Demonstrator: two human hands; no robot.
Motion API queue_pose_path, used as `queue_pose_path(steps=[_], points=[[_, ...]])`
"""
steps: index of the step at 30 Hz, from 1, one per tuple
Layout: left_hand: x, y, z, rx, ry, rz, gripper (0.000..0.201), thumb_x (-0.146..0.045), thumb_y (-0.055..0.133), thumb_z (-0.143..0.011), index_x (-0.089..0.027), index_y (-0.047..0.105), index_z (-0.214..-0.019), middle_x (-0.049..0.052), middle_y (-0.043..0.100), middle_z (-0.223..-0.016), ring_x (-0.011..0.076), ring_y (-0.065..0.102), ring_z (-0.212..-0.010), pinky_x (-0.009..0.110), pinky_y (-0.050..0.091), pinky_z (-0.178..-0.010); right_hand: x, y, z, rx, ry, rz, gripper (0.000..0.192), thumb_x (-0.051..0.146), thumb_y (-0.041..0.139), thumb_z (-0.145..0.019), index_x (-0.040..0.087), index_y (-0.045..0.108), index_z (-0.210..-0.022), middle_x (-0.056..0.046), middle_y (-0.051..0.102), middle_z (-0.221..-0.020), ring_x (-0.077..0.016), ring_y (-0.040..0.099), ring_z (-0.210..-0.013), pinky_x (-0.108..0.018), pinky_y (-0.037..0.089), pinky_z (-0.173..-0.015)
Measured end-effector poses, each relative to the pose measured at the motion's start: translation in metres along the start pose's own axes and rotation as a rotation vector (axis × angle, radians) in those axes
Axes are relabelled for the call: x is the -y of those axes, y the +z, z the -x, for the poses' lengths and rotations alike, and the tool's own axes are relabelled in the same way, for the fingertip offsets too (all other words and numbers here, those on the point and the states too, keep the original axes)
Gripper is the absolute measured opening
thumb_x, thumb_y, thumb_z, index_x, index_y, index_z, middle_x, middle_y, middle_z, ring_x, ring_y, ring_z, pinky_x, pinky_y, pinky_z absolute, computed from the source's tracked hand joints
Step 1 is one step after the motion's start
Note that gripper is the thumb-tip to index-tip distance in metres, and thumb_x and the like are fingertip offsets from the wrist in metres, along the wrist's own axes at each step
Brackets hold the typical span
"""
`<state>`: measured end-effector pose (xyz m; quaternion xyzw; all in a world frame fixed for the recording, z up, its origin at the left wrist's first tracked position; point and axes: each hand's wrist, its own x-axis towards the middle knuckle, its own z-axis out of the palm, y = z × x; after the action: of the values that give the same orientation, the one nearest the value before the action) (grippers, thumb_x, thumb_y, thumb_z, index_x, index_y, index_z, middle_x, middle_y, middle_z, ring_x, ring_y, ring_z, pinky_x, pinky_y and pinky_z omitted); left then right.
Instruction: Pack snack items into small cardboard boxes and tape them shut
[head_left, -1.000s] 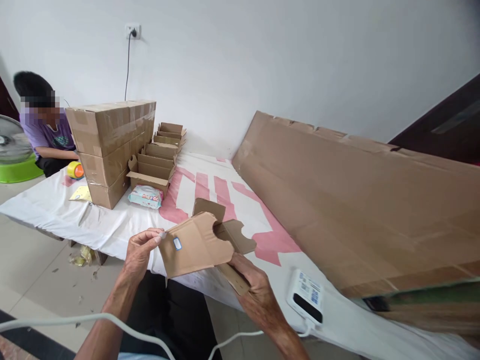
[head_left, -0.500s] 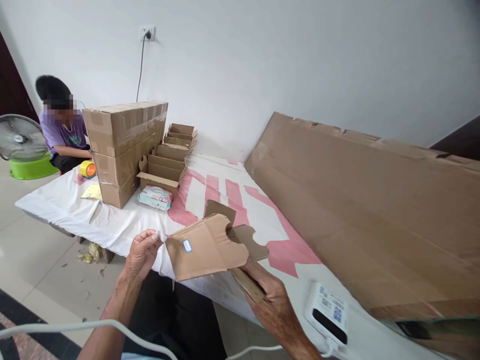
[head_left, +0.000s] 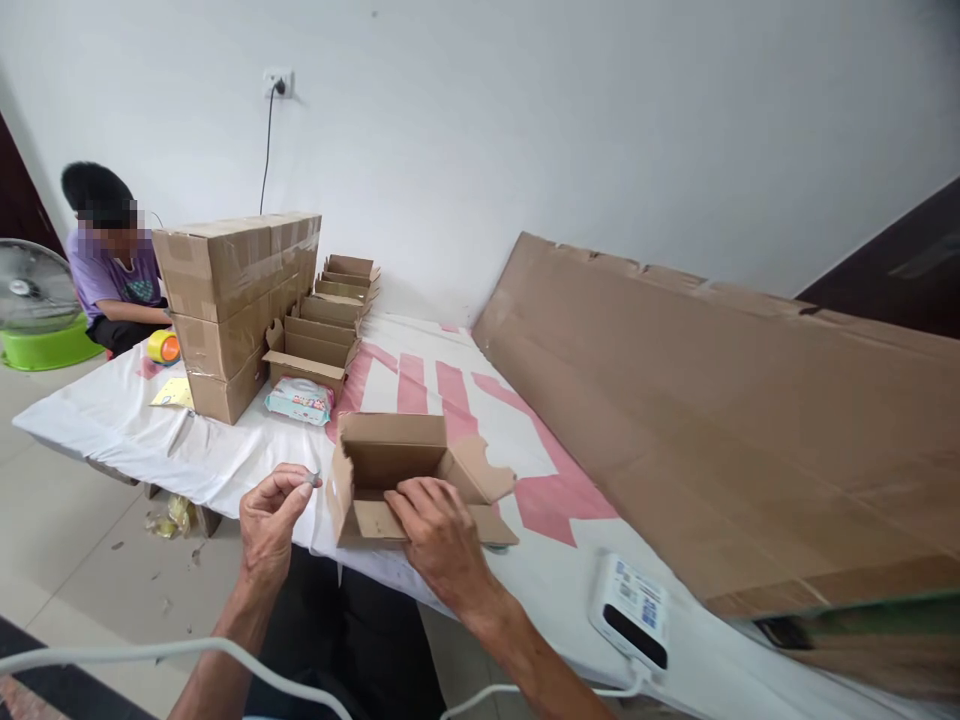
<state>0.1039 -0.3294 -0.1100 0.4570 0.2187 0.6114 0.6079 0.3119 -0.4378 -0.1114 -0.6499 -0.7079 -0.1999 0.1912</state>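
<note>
An open cardboard box (head_left: 394, 428) stands upright near the front edge of the cloth-covered table, its flaps spread and its inside showing. My right hand (head_left: 442, 530) is closed over the box's near wall, with fingertips inside the rim. Just left of the box, my left hand (head_left: 274, 510) pinches a small greyish scrap (head_left: 313, 479) between thumb and forefinger, apart from the cardboard. What the scrap is made of is too small to make out. Beyond the left hand lies a pack of wipes (head_left: 300, 400), in front of a row of open cardboard boxes (head_left: 319, 345).
Taped cartons (head_left: 225, 290) are stacked at the left, beside a yellow tape roll (head_left: 163, 347). A large cardboard sheet (head_left: 675, 420) leans along the right. A white device (head_left: 631, 615) with a cable lies at front right. Another person (head_left: 112, 260) sits at far left near a fan (head_left: 34, 290).
The box has been turned from tilted in the air to upright on the table, its labelled side out of sight. My right hand has moved left onto its near wall. My left hand still pinches the scrap.
</note>
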Motion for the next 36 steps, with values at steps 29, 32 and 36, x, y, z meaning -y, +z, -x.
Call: queue_pose_path(steps=[29,32,36], points=[[-0.008,0.009,0.015,0.249,0.406,-0.463,0.014,-0.014,0.076,-0.092,-0.025,0.081,-0.099,0.006,0.078,-0.094,0.0199,0.074,-0.089,0.031,0.059,-0.081,0.056,-0.027,-0.048,-0.108,0.197,-1.025,0.018,0.023,0.061,-0.099,0.021,0.069,-0.083,-0.001,0.068,-0.08,-0.0152,0.064,-0.074,-0.026,0.051,-0.069],[-0.01,0.01,0.017,0.259,0.392,-0.458,0.013,-0.014,0.075,-0.093,-0.024,0.081,-0.096,0.005,0.078,-0.091,0.019,0.074,-0.085,0.029,0.058,-0.078,0.057,-0.027,-0.048,-0.117,0.18,-1.011,0.02,0.024,0.06,-0.099,0.021,0.068,-0.081,-0.001,0.068,-0.078,-0.0147,0.064,-0.072,-0.025,0.051,-0.069],[-0.012,0.01,0.019,0.253,0.348,-0.437,0.012,-0.016,0.073,-0.094,-0.023,0.081,-0.09,0.006,0.078,-0.086,0.0194,0.073,-0.081,0.03,0.057,-0.076,0.06,-0.029,-0.048,-0.123,0.166,-0.977,0.023,0.023,0.059,-0.1,0.022,0.066,-0.077,0.0,0.067,-0.075,-0.0143,0.063,-0.069,-0.024,0.05,-0.067]])
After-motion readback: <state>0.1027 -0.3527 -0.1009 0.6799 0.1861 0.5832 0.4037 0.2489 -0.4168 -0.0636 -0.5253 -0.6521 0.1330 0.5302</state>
